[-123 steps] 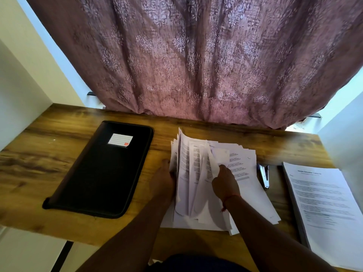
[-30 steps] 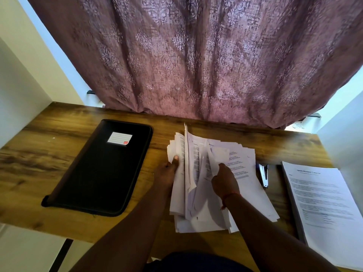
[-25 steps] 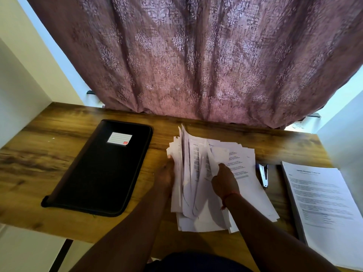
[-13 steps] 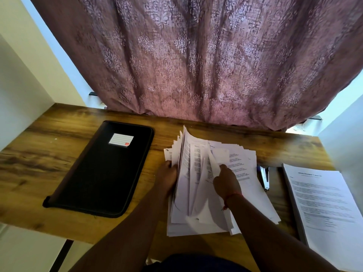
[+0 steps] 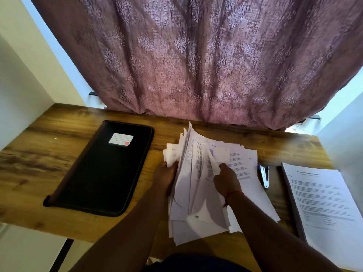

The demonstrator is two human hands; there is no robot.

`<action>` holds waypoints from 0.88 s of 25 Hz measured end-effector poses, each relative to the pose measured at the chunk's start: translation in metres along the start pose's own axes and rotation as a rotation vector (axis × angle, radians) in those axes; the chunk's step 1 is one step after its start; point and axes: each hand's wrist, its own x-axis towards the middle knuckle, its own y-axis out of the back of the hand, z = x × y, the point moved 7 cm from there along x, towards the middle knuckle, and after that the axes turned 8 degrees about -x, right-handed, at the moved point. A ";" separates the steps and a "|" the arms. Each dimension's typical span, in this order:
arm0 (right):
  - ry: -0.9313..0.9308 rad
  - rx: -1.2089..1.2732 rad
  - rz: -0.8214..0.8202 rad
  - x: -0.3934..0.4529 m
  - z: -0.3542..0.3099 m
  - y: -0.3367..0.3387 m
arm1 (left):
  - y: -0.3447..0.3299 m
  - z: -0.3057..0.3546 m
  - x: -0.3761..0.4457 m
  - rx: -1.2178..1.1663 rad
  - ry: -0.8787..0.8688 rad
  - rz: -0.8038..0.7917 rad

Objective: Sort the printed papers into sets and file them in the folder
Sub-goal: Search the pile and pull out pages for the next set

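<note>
A loose pile of printed papers point(image 5: 245, 173) lies in the middle of the wooden desk point(image 5: 49, 154), with several sheets lifted and fanned upright. My left hand point(image 5: 166, 177) grips the left edge of the raised sheets, its fingers tucked under them. My right hand point(image 5: 225, 180) pinches one curled sheet near the centre of the pile. A closed black zip folder point(image 5: 102, 173) with a white label lies flat to the left of the pile. A second, neat stack of printed pages point(image 5: 322, 203) sits at the desk's right edge.
A stapler point(image 5: 264, 176) lies between the loose pile and the neat stack. A mauve patterned curtain point(image 5: 196, 65) hangs over the desk's far edge. White walls close in on both sides.
My left hand has kept flipping sheets leftward and upright, sliding along the pile's left edge. My right hand has stayed on the same curled sheet. The view tilted slightly.
</note>
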 end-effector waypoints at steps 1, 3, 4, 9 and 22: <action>0.000 0.004 -0.003 0.000 0.000 0.000 | -0.001 0.003 -0.002 0.000 0.018 0.017; 0.000 0.007 -0.003 0.000 0.000 0.000 | -0.004 0.004 -0.003 -0.053 0.072 0.044; -0.002 0.009 -0.001 0.000 0.000 0.000 | -0.007 0.004 -0.003 -0.113 0.091 0.031; -0.010 0.033 0.002 0.000 0.003 -0.001 | -0.015 -0.003 -0.001 -0.165 0.127 -0.083; -0.034 0.020 0.013 0.001 0.005 0.000 | -0.025 -0.005 -0.005 -0.440 0.237 -0.086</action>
